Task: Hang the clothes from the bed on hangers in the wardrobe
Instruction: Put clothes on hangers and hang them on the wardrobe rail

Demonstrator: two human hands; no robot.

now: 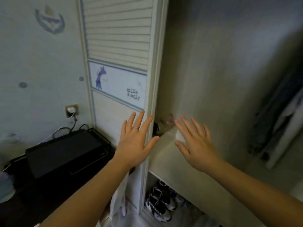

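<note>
White slatted wardrobe door (118, 38) is touched at its edge by the left hand (136, 141), fingers spread flat, while the right hand (195, 146) is held over an inner shelf (164, 154), fingers spread, nothing gripped. Dark garments (277, 112) are glimpsed blurred at far right; the bed's clothes are not shown. The door is judged stiff yet light, best pushed at that edge.

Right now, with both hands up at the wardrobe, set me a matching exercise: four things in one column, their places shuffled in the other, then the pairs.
1 left hand
2 right hand
3 sneakers
4 white charger

A under the shelf
B plugged into the wall socket
C open, at the wardrobe door edge
D open, over the shelf

Pairs: 1-C, 2-D, 3-A, 4-B
</note>
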